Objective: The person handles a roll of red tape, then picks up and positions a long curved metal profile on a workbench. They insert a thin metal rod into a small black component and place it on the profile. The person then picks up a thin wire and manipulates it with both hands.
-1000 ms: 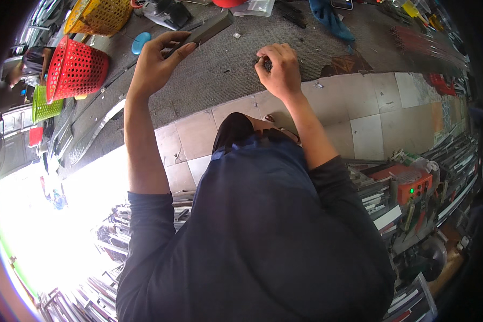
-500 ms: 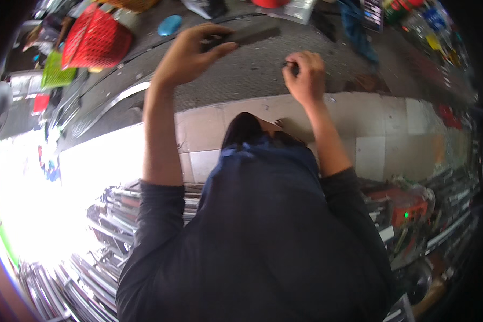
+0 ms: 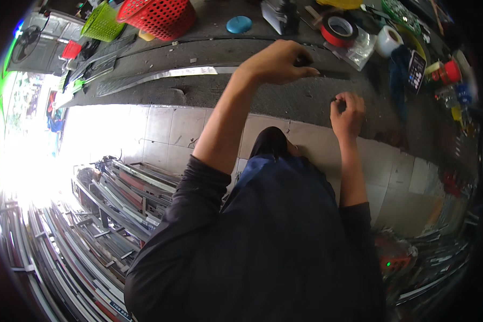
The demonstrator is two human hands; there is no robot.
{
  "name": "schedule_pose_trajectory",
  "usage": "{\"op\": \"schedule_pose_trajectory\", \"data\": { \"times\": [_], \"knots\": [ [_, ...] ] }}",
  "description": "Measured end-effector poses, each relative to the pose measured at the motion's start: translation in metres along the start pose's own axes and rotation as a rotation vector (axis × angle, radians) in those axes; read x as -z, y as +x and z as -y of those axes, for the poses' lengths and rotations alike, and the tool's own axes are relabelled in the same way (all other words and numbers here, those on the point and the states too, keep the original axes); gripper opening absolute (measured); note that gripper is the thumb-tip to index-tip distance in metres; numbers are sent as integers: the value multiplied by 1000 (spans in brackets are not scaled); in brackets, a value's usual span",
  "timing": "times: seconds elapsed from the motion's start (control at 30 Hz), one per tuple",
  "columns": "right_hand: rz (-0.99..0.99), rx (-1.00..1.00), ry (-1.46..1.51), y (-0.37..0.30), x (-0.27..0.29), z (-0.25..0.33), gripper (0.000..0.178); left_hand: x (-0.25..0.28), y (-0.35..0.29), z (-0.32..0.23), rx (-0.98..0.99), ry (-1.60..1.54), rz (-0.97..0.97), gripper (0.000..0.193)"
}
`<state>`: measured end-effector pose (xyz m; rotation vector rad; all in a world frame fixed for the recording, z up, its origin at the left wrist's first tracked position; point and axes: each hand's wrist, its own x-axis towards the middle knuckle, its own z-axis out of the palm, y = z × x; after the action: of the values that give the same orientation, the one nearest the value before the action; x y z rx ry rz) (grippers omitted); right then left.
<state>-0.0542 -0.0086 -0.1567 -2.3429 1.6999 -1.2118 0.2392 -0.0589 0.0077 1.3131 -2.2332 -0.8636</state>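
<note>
My left hand (image 3: 276, 63) is over the dark workbench (image 3: 209, 51), its fingers curled round something dark and thumb pointing right. Just beyond the thumb shows a dark flat strip (image 3: 334, 75); whether the hand holds it I cannot tell. To the right and nearer my body is my right hand (image 3: 350, 117), its fingers closed in a pinch. A small dark thing (image 3: 338, 103) shows between thumb and forefinger, too little of it visible to name. Left of my left wrist, a long shiny metal strip (image 3: 190, 71) lies along the bench.
At the back stand a red basket (image 3: 158, 19), a green basket (image 3: 102, 22) and a blue disc (image 3: 239, 24). Toward the right lie a red-and-black tape roll (image 3: 339, 37), a white roll (image 3: 389, 42) and a phone (image 3: 416, 72). Long metal bars (image 3: 70, 247) are stacked behind me on the left.
The whole view has swung, so the bench things sit farther right. My left hand has come a little toward me and closer sideways to my right hand. Both stay curled.
</note>
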Motion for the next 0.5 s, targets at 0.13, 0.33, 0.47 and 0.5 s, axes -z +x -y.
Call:
{"op": "schedule_pose_trajectory", "data": {
  "times": [0.13, 0.33, 0.47, 0.5],
  "knots": [
    [3, 35, 24, -1, 3, 0, 7, -6, 9, 0, 44, 102, -18, 52],
    [6, 87, -14, 4, 1, 2, 6, -17, 10, 7, 56, 53, -75, 49],
    [32, 64, 34, -3, 9, 5, 17, -37, 3, 12, -112, 131, -270, 43],
    [-29, 70, -3, -5, 7, 7, 12, -43, 1, 12, -115, 112, -279, 41]
  ]
}}
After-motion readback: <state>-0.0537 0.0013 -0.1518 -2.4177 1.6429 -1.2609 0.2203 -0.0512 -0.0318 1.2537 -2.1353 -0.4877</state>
